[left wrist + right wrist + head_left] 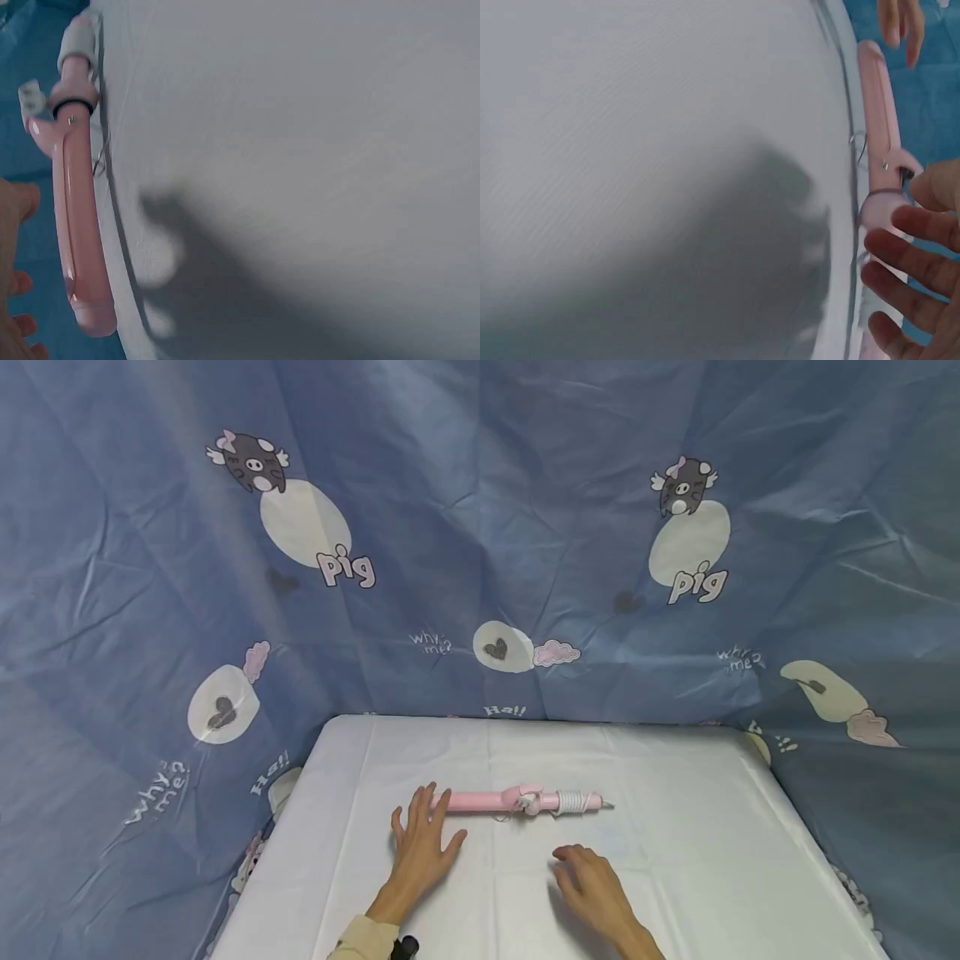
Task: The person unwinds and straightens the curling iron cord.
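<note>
A pink curling iron (pixel 480 802) lies crosswise on the white-covered table. White cord (pixel 573 802) is wound round its right part, and a thin wire loop (pixel 860 148) sticks out from its side. My left hand (pixel 422 850) is spread at the barrel's left end, its fingertips overlapping that end in the head view. In the left wrist view the barrel (pixel 84 232) shows beside these fingers, which grip nothing. My right hand (pixel 597 893) hovers nearer to me, below the corded part, fingers loosely bent and holding nothing.
The white tabletop (pixel 712 827) has rounded far corners. A blue printed curtain (pixel 480 527) hangs behind it and along both sides. A small black object (pixel 406 947) shows beside the left sleeve (pixel 365 938) at the lower edge.
</note>
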The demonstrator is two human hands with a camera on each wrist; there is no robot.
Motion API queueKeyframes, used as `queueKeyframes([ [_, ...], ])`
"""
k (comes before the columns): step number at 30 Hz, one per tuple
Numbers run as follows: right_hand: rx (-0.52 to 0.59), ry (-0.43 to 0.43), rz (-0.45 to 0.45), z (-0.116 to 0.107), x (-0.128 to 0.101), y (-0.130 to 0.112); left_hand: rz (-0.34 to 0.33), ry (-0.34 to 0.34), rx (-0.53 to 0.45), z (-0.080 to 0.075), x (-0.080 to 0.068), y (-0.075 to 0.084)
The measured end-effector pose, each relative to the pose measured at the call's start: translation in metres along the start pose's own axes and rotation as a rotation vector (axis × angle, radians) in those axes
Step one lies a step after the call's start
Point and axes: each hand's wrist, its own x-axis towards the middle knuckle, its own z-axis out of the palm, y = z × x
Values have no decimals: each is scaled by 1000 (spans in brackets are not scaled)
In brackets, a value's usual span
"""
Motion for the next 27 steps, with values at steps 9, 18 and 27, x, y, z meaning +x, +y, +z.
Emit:
queueKeyframes([
  [9,87,-3,10,8,30,-11,-80,-95,-12,22,42,-13],
  [18,116,38,32,19,37,-15,-93,-85,-16,40,35,-7],
  [27,37,114,-75,35,71,-26,-38,35,61,57,34,0],
])
